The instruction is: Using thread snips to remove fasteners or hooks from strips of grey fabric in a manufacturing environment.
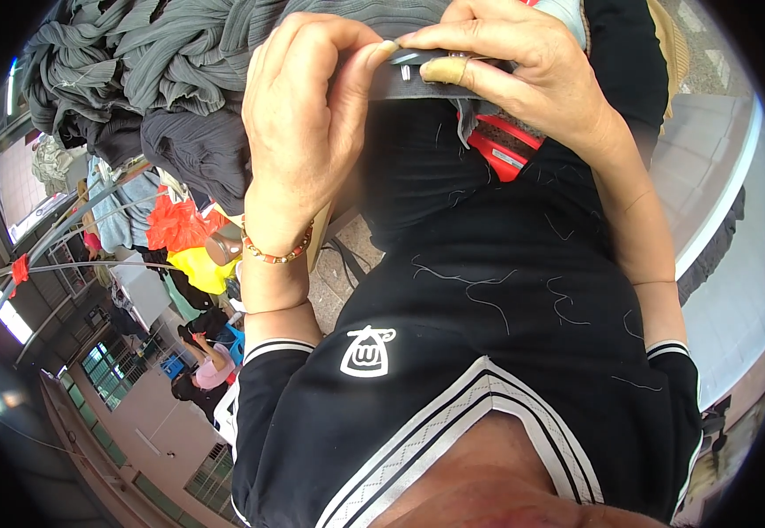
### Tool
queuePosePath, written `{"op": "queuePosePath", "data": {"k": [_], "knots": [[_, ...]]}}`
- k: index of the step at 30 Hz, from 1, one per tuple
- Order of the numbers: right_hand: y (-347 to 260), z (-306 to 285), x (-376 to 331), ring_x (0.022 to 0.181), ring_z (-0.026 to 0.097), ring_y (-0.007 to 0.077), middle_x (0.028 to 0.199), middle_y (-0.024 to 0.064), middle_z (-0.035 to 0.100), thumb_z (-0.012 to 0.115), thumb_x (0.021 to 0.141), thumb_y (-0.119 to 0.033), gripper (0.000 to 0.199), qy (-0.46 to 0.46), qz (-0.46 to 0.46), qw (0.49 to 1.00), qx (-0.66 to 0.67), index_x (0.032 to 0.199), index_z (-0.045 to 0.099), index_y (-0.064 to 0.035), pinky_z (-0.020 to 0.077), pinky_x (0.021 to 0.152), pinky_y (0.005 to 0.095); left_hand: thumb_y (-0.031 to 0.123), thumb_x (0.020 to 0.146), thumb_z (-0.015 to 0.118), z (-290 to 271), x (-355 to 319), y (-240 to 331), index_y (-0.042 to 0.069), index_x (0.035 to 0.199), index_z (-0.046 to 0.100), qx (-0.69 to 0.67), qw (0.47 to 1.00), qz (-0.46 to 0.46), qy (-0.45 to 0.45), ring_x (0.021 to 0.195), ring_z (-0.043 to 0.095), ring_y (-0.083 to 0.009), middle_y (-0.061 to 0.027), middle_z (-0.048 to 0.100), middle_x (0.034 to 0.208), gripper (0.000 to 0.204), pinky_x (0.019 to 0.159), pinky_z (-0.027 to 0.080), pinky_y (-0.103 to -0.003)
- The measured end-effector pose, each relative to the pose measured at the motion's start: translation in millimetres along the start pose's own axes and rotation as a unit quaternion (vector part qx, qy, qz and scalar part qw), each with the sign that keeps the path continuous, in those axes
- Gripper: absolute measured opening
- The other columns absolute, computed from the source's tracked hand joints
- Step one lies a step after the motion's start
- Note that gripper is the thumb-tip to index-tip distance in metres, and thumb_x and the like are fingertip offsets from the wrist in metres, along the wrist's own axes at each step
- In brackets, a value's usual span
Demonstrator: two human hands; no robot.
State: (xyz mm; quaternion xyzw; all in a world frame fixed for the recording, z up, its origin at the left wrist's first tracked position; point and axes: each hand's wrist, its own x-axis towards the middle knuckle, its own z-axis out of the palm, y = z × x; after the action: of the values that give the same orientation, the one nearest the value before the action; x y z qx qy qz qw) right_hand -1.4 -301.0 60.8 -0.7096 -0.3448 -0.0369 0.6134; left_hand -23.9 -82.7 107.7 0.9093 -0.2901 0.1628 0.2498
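1. The dark grey ribbed knit fabric (pixel 394 88) is at the top centre, above the person's lap, spread between both hands.
2. The left hand (pixel 299 123), with a red-and-gold beaded bracelet (pixel 278 258) at its wrist, has thumb and index fingertips closed together at the fabric's edge; what lies between them is too small to tell.
3. The right hand (pixel 523 66), a yellowish covering (pixel 446 70) on its thumb, pinches the fabric; its index fingertip is just beside the left thumb.
4. A heap of grey ribbed garments (pixel 162 53) lies left of the hands.
5. A bright red object (pixel 498 160) shows below the right hand.
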Motion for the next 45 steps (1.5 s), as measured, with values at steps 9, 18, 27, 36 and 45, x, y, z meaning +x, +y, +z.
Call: {"op": "queuePosePath", "data": {"k": [9, 18, 27, 36, 45], "knots": [[3.5, -2.8, -8.6, 0.072, 0.062, 0.0138, 0.083, 0.0077, 0.066, 0.076, 0.085, 0.000, 0.025, 0.051, 0.054, 0.997, 0.024, 0.109, 0.074, 0.0022, 0.0479, 0.063, 0.0252, 0.002, 0.099, 0.060, -17.0, -13.9, 1.6, -0.002, 0.105, 0.062, -0.351, 0.917, -0.150, 0.115, 0.085, 0.059, -0.0088, -0.0054, 0.065, 0.094, 0.007, 0.078, 0.047, -0.021], [6.6, -11.6, -16.1, 0.076, 0.057, 0.0102, 0.082, 0.0033, 0.064, 0.077, 0.085, -0.004, 0.027, 0.096, 0.099, 0.990, -0.021, 0.111, 0.073, 0.0028, 0.0447, 0.069, 0.0239, 0.014, 0.087, 0.073, -28.6, -13.4, -8.2, 0.001, 0.073, 0.064, -0.334, 0.942, 0.003, 0.040, 0.079, 0.059, -0.0202, -0.0091, 0.063, 0.084, 0.021, 0.075, 0.049, -0.033], [9.2, -10.1, -24.3, 0.076, 0.057, 0.0090, 0.086, 0.0035, 0.065, 0.076, 0.086, -0.002, 0.027, 0.098, 0.122, 0.988, 0.003, 0.112, 0.072, 0.0039, 0.0446, 0.068, 0.0235, 0.015, 0.080, 0.079, 0.0, 11.3, 21.5, 0.013, 0.099, 0.075, 0.136, 0.980, 0.064, -0.129, 0.093, 0.060, -0.0222, 0.0018, 0.068, 0.099, 0.019, 0.082, 0.044, -0.035], [10.4, -13.1, -37.6, 0.078, 0.056, 0.0105, 0.088, 0.0050, 0.063, 0.075, 0.087, -0.002, 0.027, 0.076, 0.124, 0.989, 0.012, 0.114, 0.071, 0.0044, 0.0453, 0.069, 0.0247, 0.014, 0.080, 0.078, -5.7, 21.0, 31.7, 0.011, 0.097, 0.075, 0.191, 0.960, 0.080, -0.186, 0.096, 0.060, -0.0233, 0.0009, 0.067, 0.100, 0.018, 0.082, 0.046, -0.036], [10.6, -9.3, -41.5, 0.078, 0.059, 0.0125, 0.088, 0.0065, 0.065, 0.076, 0.086, -0.002, 0.027, 0.074, 0.122, 0.988, 0.054, 0.113, 0.071, 0.0044, 0.0461, 0.069, 0.0263, 0.012, 0.085, 0.073, -3.9, 17.5, 21.2, 0.011, 0.094, 0.072, 0.185, 0.965, 0.100, -0.156, 0.093, 0.061, -0.0227, 0.0004, 0.068, 0.098, 0.010, 0.081, 0.045, -0.035]]}}
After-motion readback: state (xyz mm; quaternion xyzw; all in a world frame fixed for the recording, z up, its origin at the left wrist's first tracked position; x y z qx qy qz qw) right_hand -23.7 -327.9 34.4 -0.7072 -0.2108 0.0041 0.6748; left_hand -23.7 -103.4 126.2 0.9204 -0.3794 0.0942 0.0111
